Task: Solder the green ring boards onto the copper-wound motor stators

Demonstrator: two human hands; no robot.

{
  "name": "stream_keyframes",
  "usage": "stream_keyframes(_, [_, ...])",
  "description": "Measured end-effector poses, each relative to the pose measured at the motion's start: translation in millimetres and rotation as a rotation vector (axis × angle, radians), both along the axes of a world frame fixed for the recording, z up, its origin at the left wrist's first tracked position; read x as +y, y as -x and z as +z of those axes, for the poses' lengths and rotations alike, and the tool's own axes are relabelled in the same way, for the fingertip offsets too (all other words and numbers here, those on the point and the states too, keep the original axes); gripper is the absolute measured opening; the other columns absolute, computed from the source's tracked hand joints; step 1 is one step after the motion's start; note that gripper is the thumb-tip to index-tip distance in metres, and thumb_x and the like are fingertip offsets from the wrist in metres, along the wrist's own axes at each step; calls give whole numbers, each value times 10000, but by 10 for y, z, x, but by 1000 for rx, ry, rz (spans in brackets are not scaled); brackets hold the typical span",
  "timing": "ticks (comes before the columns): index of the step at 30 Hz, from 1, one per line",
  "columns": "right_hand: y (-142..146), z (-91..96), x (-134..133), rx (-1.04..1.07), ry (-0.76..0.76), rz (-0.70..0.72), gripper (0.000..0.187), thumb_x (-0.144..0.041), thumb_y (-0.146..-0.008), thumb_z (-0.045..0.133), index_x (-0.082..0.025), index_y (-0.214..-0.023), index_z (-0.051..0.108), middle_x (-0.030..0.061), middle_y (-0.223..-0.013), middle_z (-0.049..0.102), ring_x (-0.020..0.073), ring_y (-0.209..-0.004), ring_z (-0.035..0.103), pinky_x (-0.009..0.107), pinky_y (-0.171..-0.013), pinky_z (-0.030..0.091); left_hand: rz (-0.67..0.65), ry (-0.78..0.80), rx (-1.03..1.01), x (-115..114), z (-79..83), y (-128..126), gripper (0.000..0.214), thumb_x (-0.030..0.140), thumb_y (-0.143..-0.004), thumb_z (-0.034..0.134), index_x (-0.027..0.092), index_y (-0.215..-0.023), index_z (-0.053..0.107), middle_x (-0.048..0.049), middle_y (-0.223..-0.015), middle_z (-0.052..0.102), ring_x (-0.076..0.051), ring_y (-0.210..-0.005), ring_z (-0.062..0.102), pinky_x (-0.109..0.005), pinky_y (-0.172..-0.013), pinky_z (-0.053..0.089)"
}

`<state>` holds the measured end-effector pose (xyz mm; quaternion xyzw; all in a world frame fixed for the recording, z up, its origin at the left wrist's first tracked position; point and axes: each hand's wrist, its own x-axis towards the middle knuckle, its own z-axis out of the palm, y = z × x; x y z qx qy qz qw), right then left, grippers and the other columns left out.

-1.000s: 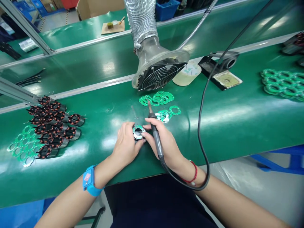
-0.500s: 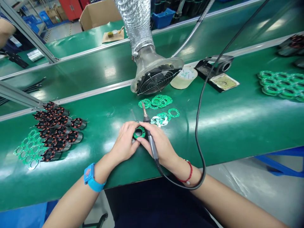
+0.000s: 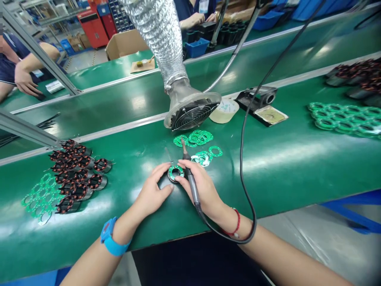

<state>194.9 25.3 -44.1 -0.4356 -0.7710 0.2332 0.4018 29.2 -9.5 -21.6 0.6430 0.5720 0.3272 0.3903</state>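
A small round motor stator with a green ring board on top (image 3: 175,172) stands on the green bench. My left hand (image 3: 153,192) curls around its left side, thumb and fingers apart, touching it. My right hand (image 3: 200,186) is closed on a black soldering iron (image 3: 190,176), whose tip points up and away, and its fingertips press the ring's right edge. The iron's black cable (image 3: 242,159) loops off to the right.
A fume extractor fan (image 3: 190,109) on a foil duct sits just behind. Loose green ring boards (image 3: 198,139) lie beyond the hands. Wound stators (image 3: 79,172) and a board panel (image 3: 40,194) are at left, more rings (image 3: 342,117) at right, an iron stand (image 3: 262,103) behind. Other people work far back.
The view has tilted up, showing more of the far benches. My left hand has eased back from the stator, its fingers opening around it. My right hand keeps the iron.
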Motion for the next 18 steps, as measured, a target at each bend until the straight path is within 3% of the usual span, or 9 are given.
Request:
stream_keyframes(5, [-23, -48, 12, 40, 19, 53, 369, -299, -860, 583, -252, -1216, 497, 79, -1049, 671, 245, -945, 646, 443, -835, 532, 14, -66, 154, -7, -47, -67, 567, 197, -748, 642, 185, -1265, 410, -144, -1299, 500, -271, -1222, 469, -482, -1044, 379])
stream_keyframes(8, [-41, -65, -4, 60, 71, 48, 408, -304, -854, 591, -248, -1240, 473, 96, -1132, 652, 254, -1028, 632, 458, -889, 516, 62, -121, 319, 27, -66, -125, 387, 240, -796, 608, 193, -1152, 463, -118, -1154, 569, -262, -1089, 521, -461, -947, 426])
stream_keyframes(11, [-78, -48, -21, 134, 62, 1, 390, -288, -860, 573, -236, -1234, 472, 110, -1186, 632, 253, -1082, 616, 461, -922, 503, 127, -143, 452, 115, -58, -63, 348, 293, -818, 605, 189, -1122, 472, -109, -1120, 586, -262, -1049, 524, -446, -908, 424])
stream_keyframes(16, [-145, -10, -13, 218, 6, -55, 348, -245, -861, 556, -244, -1204, 496, 100, -1133, 668, 241, -1047, 639, 436, -886, 517, 527, -258, 830, 177, 74, 347, 563, 261, -823, 580, 103, -1314, 354, -237, -1346, 443, -363, -1222, 415, -530, -962, 349])
stream_keyframes(18, [-157, -10, -6, 231, -2, -67, 337, -240, -864, 551, -242, -1199, 505, 94, -1091, 688, 239, -1023, 647, 433, -866, 518, 685, -257, 990, 146, 161, 556, 604, 303, -825, 575, 80, -1337, 344, -262, -1318, 452, -407, -1214, 415, -560, -942, 347])
